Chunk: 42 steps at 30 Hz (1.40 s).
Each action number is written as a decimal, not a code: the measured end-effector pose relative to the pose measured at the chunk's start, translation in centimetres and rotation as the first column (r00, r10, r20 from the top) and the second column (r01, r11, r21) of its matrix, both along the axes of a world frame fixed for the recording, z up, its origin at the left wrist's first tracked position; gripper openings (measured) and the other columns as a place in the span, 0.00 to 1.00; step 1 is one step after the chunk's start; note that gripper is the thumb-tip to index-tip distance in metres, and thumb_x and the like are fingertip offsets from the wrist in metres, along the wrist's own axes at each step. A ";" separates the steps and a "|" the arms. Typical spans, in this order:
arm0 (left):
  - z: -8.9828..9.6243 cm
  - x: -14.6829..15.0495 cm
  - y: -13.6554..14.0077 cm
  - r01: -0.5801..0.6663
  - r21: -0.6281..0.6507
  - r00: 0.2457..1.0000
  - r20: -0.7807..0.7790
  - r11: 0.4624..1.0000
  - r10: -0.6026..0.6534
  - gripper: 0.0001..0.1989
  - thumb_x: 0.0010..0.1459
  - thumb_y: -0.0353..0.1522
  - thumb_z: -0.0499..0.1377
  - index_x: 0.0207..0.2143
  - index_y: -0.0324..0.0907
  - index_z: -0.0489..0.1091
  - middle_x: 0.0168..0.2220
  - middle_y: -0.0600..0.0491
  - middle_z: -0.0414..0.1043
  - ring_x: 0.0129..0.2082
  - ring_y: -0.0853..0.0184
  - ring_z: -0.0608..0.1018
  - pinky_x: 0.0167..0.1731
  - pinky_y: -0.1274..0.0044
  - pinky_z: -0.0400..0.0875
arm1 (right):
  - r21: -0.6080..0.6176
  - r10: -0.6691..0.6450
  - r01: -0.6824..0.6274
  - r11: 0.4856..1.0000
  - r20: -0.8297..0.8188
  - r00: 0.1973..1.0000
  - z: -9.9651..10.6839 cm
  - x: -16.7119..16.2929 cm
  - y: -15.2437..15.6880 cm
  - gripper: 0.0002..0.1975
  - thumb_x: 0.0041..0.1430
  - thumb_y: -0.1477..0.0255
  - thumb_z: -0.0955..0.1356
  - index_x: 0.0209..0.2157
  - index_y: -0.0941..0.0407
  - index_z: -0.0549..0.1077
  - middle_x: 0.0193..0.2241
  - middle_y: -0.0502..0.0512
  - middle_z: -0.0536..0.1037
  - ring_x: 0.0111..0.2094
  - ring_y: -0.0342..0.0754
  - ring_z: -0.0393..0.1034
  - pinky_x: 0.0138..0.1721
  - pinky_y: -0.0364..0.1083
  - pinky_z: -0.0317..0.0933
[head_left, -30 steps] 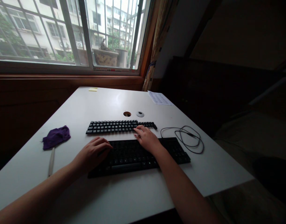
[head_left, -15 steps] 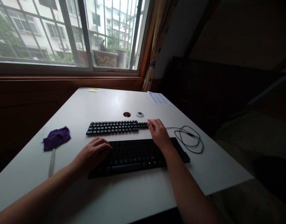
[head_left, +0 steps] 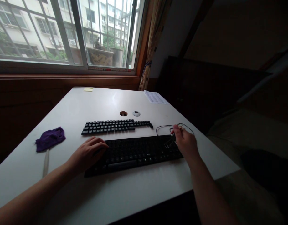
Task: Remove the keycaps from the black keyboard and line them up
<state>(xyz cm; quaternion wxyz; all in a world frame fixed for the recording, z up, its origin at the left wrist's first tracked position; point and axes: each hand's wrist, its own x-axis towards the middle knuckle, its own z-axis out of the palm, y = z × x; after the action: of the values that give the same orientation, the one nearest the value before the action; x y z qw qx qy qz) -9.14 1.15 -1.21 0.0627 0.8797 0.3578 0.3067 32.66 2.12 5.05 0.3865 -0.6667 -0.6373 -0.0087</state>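
Observation:
A black keyboard (head_left: 134,153) lies slightly askew on the white table. My left hand (head_left: 93,150) is at its left end, fingers bent together over the edge and pressing on it. Over the keyboard's right end, my right hand (head_left: 185,142) pinches what looks like a keycap puller (head_left: 169,143), its thin wire ends pointing down at the keys there. Whether the wires touch a key I cannot tell. Behind the keyboard, loose black keycaps (head_left: 108,126) lie in several tidy rows, with a narrower strip of them reaching right.
A purple cloth (head_left: 50,139) lies at the left beside a pale stick-like handle (head_left: 45,162). The keyboard's cable (head_left: 162,126) coils behind my right hand. Farther back are a table hole (head_left: 123,113), its round cover (head_left: 136,113), printed paper (head_left: 155,97) and a yellow note (head_left: 88,89).
My right hand has moved right and nearer, from the end of the keycap rows to the keyboard's right end. My left hand stays on the keyboard. The view has shifted slightly.

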 end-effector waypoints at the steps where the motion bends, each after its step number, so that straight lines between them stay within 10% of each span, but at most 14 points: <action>1: 0.0 0.0 0.0 0.004 0.001 1.000 -0.001 1.000 -0.004 0.08 0.65 0.31 0.55 0.41 0.44 0.74 0.39 0.49 0.74 0.39 0.64 0.73 0.42 0.71 0.71 | -0.021 -0.013 0.013 1.000 -0.027 1.000 -0.2 0.5 -0.6 0.27 0.64 0.48 0.58 0.27 0.55 0.74 0.19 0.53 0.75 0.21 0.48 0.71 0.27 0.45 0.62; 13: 0.5 -0.6 0.3 0.040 0.017 0.999 -0.008 0.999 -0.040 0.09 0.65 0.32 0.55 0.42 0.44 0.74 0.39 0.49 0.74 0.38 0.65 0.74 0.40 0.73 0.71 | -0.054 -0.163 0.155 0.987 -0.344 0.925 -3.2 5.2 -5.7 0.25 0.58 0.49 0.65 0.29 0.57 0.76 0.16 0.53 0.75 0.17 0.47 0.71 0.20 0.43 0.63; 23: 0.4 -1.6 1.1 -0.020 0.069 1.000 0.017 0.997 0.019 0.08 0.64 0.33 0.56 0.40 0.43 0.74 0.38 0.49 0.75 0.37 0.65 0.75 0.40 0.73 0.71 | 0.059 -0.057 0.252 0.966 -0.900 0.432 -7.4 6.7 -3.5 0.21 0.49 0.54 0.74 0.29 0.59 0.74 0.17 0.49 0.74 0.17 0.41 0.68 0.16 0.38 0.61; 42: -0.7 -2.4 1.9 -0.102 0.073 0.994 -0.039 0.992 0.105 0.09 0.64 0.34 0.55 0.39 0.43 0.75 0.36 0.50 0.75 0.38 0.63 0.72 0.39 0.72 0.68 | 0.002 -0.033 0.056 0.998 -0.791 0.611 -8.2 6.4 -3.7 0.25 0.52 0.50 0.70 0.33 0.60 0.76 0.20 0.54 0.77 0.18 0.44 0.70 0.19 0.41 0.61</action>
<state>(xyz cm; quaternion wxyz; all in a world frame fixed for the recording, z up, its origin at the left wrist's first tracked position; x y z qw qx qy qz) -11.55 3.08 -1.88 0.0079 0.8680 0.3933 0.3030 39.03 -1.57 -3.19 0.6360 -0.6129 -0.3849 0.2677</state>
